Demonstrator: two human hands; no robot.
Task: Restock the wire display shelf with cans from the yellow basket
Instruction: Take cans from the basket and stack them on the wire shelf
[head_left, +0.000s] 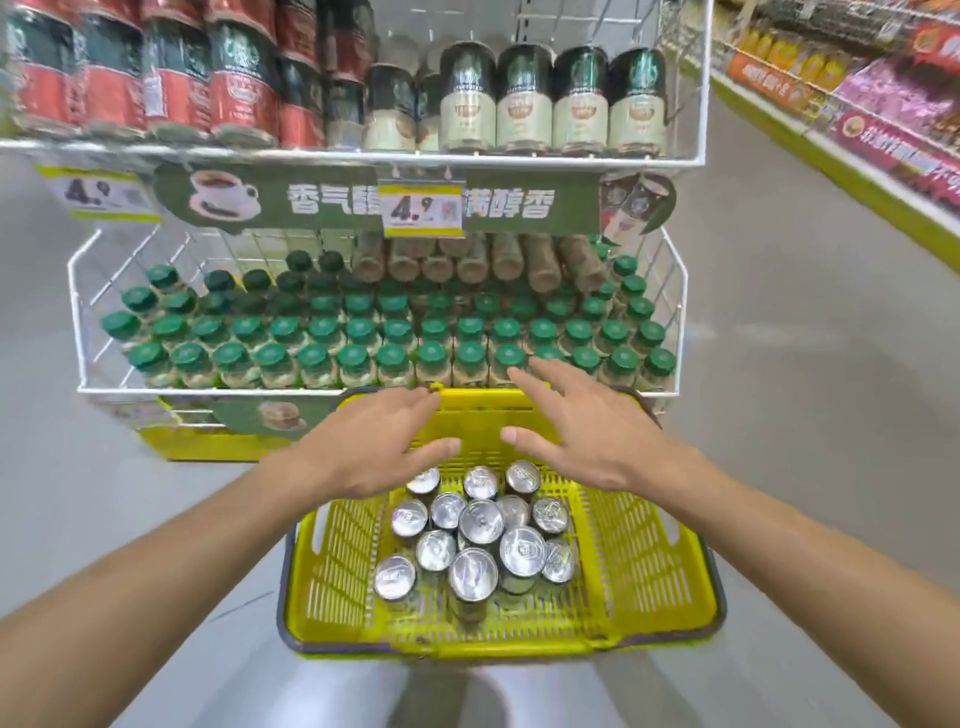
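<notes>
- Both forearms reached in from the lower corners and met over the yellow basket (670, 587).
- On that side the left hand (374, 447) was open, palm down, fingers straight and slightly spread, holding nothing. It hovered above the basket's far left part.
- Opposite it, the right hand (587, 431) was open in the same way, empty, with its thumb pointing toward the left hand. Its fingertips overlapped the front row of green-capped bottles (353, 358); whether they touched I could not tell.
- Between me and the shelf stood the basket, a slotted plastic one with a grey rim, its far edge just beside the lower tier.
- Inside it, a dozen or so cans (481, 522) stood upright in a tight cluster near the middle, silver pull-tab tops upward, many touching one another.
- Beyond the basket rose the wire display shelf (208, 389), white, with two tiers in view.
- Its lower tier held the bottles in close rows, with brown ones lying stacked at the rear.
- Its upper tier held red cans (239, 93) on the left and cream-and-green cans (524, 104) on the right, all upright.
- Under the upper tier hung a green banner (322, 205) with a yellow price tag (422, 210) clipped over it.
- At the far right ran an aisle shelf (857, 104) of blurred goods.
</notes>
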